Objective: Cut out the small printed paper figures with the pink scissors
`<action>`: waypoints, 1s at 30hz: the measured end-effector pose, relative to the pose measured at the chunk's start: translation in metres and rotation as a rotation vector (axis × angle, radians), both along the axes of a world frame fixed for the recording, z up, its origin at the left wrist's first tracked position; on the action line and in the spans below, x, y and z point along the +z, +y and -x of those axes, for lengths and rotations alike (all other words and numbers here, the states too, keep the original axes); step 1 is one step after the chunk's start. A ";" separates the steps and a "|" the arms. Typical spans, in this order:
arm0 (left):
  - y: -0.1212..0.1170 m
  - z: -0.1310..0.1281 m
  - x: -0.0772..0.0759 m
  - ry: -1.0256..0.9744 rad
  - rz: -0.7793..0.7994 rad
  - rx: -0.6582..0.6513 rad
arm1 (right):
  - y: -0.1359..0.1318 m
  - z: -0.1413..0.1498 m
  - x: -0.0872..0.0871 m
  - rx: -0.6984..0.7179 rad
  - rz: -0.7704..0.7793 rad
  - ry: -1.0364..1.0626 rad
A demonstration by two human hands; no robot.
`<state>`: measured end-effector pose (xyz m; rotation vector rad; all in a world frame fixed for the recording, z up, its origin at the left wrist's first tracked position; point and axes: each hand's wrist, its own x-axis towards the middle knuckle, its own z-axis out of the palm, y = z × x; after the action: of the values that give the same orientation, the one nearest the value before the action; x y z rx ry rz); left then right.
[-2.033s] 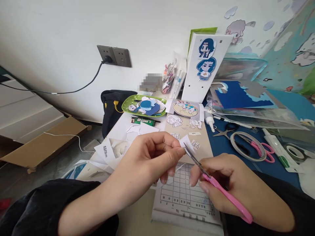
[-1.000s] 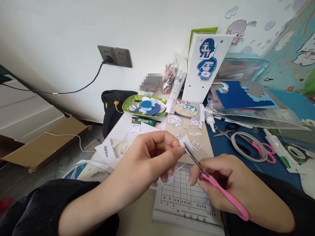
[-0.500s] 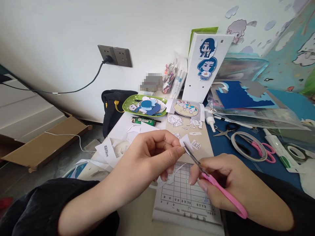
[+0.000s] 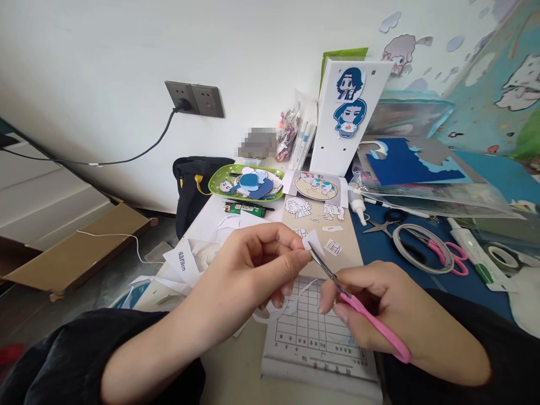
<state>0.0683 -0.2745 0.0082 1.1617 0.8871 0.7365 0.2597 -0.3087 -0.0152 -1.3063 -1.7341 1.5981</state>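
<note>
My left hand [image 4: 257, 270] is pinching a small piece of white paper [image 4: 311, 242] between thumb and fingers, and its upper part is sticking out just past my fingertips. My right hand [image 4: 379, 306] is grasping pink-handled scissors [image 4: 373, 322] and pointing their slim metal blades up toward my left thumb. The blades are lying across the paper right beside that thumb; how far apart they are standing, I cannot tell.

The paper is looking thin, flat and plain, with a pointed upper corner and straight edges; my fingers are hiding the rest. The scissors are showing smooth, glossy pink plastic behind the narrow grey steel.

Below my hands, a printed grid form [image 4: 312, 332] is lying on the pale desk [image 4: 232, 365], and a curled paper strip [image 4: 304, 288] is looping over its upper part. Beyond the paper, little line-drawn cutouts [image 4: 297, 207] are resting on a beige sheet [image 4: 351, 247]. Loose white scraps [image 4: 183, 264] are spreading beyond my left wrist, near a green lighter [image 4: 244, 210]. Farther back, a glossy green tray [image 4: 215, 183] is holding blue and white cutouts [image 4: 250, 181]. On my right, a grey tape ring [image 4: 399, 247] is overlapping another pair of pink-handled scissors [image 4: 459, 260] on a dark blue surface [image 4: 375, 253].
</note>
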 end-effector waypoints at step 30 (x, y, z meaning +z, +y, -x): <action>0.004 0.005 -0.006 0.016 -0.013 -0.115 | 0.007 -0.007 0.012 -0.093 0.111 0.247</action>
<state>0.0636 -0.2704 0.0019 1.2216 0.8223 0.6407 0.2665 -0.3019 -0.0027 -1.1644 -1.4359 1.7408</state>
